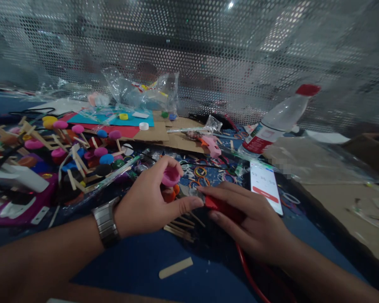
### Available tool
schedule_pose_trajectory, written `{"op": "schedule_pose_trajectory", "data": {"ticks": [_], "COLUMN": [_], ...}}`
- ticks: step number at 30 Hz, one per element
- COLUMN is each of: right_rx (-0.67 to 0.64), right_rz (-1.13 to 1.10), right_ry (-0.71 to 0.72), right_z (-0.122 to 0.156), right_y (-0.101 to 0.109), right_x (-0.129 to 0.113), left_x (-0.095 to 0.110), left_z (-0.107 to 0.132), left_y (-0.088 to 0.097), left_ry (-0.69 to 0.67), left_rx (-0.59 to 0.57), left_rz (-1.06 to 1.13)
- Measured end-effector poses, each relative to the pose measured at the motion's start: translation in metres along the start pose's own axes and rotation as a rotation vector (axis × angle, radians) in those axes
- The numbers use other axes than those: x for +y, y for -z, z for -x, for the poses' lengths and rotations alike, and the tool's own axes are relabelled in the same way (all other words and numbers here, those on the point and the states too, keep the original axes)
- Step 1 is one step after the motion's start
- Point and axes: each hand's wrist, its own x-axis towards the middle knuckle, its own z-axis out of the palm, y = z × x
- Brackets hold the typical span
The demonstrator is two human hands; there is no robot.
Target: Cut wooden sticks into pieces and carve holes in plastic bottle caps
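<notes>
My left hand, with a metal watch on the wrist, curls its fingers around a pink round cap. Orange pieces show just below the cap, partly hidden by the fingers. My right hand grips a red tool; its kind is mostly covered by the hand. A curved red length runs down below that hand. The left thumb's tip comes close to the front of the red tool, where a small clear piece shows. Several wooden sticks lie beneath the left hand.
A single craft stick lies in front. At left is a heap of coloured caps and sticks. Rubber bands, a pink glue gun, a phone and a tilted bottle lie beyond. Perforated metal stands behind.
</notes>
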Motion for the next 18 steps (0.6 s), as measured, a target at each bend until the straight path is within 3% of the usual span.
{"op": "schedule_pose_trajectory", "data": {"ticks": [18], "right_rx": [-0.004], "right_rz": [-0.004], "right_ry": [0.015], "right_z": [0.0043], "right_y": [-0.0018], "right_x": [-0.0009], "left_x": [-0.0003], "left_z": [-0.0013], "left_y": [-0.0002], "left_ry": [0.015], "left_rx": [-0.002], "left_rz": [-0.007]}}
